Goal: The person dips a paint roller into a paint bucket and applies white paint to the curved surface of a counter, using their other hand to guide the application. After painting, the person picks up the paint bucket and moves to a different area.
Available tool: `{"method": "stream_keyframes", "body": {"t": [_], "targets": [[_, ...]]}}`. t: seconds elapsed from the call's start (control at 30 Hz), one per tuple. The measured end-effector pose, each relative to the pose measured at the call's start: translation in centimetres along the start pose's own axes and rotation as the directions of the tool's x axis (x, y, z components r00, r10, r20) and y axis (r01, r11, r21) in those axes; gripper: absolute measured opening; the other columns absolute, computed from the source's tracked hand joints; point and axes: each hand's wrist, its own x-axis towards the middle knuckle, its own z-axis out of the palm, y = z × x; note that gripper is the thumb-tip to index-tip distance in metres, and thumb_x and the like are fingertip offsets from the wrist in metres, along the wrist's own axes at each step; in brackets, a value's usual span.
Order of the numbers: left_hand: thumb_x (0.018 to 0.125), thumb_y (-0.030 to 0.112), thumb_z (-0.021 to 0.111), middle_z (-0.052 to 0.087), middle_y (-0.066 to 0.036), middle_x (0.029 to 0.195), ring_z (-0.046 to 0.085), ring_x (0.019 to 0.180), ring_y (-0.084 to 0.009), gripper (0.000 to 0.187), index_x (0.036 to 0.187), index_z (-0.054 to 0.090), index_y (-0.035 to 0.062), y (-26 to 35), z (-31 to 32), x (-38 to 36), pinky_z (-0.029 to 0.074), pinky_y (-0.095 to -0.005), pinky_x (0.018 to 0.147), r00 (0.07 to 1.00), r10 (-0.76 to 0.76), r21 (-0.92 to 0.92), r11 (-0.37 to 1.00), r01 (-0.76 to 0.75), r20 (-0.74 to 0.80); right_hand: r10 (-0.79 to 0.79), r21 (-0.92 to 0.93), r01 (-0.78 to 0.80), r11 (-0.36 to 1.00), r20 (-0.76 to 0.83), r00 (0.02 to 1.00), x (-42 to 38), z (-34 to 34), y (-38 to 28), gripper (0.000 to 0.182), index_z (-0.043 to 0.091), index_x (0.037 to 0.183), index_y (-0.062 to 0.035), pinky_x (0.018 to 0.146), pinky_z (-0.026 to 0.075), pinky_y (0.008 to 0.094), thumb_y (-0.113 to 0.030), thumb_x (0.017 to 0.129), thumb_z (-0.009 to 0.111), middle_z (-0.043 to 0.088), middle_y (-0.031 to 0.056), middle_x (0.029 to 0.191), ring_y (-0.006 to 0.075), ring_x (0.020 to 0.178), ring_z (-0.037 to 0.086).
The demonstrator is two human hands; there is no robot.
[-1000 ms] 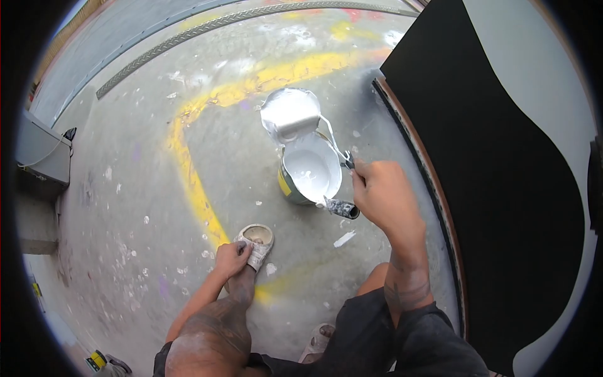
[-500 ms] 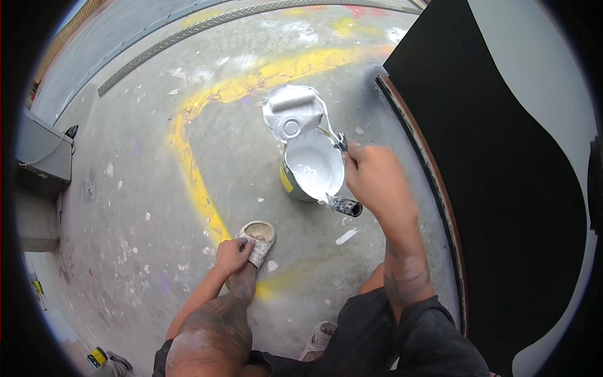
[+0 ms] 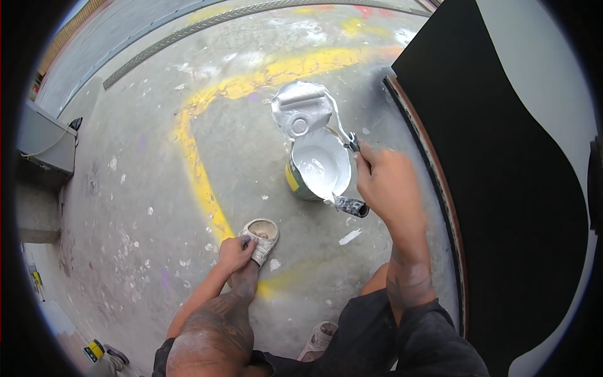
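Note:
A paint can (image 3: 294,180) with white paint inside stands on the concrete floor, its paint-coated lid (image 3: 301,108) folded back behind it. My right hand (image 3: 388,179) is closed around the dark handle of a paint roller (image 3: 353,142), whose wire frame runs up along the lid's right side; a white roller lies across the lid. A second black handle (image 3: 352,206) sticks out at the can's front right rim. My left hand (image 3: 236,252) rests at my ankle by the shoe (image 3: 262,235), fingers curled; whether they hold anything is hidden.
A large black panel (image 3: 502,188) with a curved edge stands on the right. Yellow paint lines (image 3: 200,182) mark the floor. A grey cabinet (image 3: 50,138) is at the left, and a metal strip (image 3: 188,34) crosses the far floor. A yellow-and-black tool (image 3: 94,350) lies at the lower left.
The can, lid and right hand appear slightly farther right in the view, along with the floor around them. My right hand keeps its hold on the roller handle.

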Motion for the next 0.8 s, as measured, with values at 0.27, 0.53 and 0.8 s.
{"method": "stream_keyframes", "body": {"t": [0.27, 0.53, 0.8], "targets": [[0.101, 0.047, 0.066, 0.069, -0.023, 0.075, 0.070, 0.071, -0.0434, 0.046, 0.088, 0.074, 0.0030, 0.0, 0.0, 0.0, 0.053, -0.0505, 0.066, 0.999, -0.029, 0.017, 0.999, 0.028, 0.025, 0.019, 0.019, -0.021, 1.000, 0.084, 0.996, -1.2, -1.6, 0.1, 0.020, 0.075, 0.093, 0.0051, 0.077, 0.055, 0.0537, -0.011, 0.096, 0.065, 0.070, 0.0280, 0.082, 0.0467, 0.081, 0.070], [0.100, 0.048, 0.065, 0.071, -0.023, 0.078, 0.072, 0.075, -0.0439, 0.047, 0.088, 0.076, 0.0040, -0.5, 0.0, -0.1, 0.056, -0.0511, 0.069, 0.999, -0.007, 0.039, 0.999, 0.005, 0.035, -0.019, 0.058, 0.020, 0.998, -0.021, 1.000, -0.1, 0.9, 1.4, 0.017, 0.076, 0.092, 0.0042, 0.076, 0.057, 0.0544, -0.009, 0.092, 0.064, 0.071, 0.0283, 0.083, 0.0466, 0.081, 0.072], [0.099, 0.039, 0.070, 0.065, -0.024, 0.067, 0.066, 0.061, -0.0396, 0.045, 0.079, 0.069, -0.0015, -1.6, 0.7, 0.4, 0.051, -0.0483, 0.062, 0.999, 0.042, 0.047, 0.998, -0.041, -0.012, 0.038, 0.045, -0.039, 0.998, 0.039, 0.999, -0.6, 1.2, 2.0, 0.021, 0.076, 0.099, 0.0040, 0.073, 0.057, 0.0579, -0.008, 0.094, 0.059, 0.071, 0.0297, 0.082, 0.0479, 0.079, 0.072]]}}
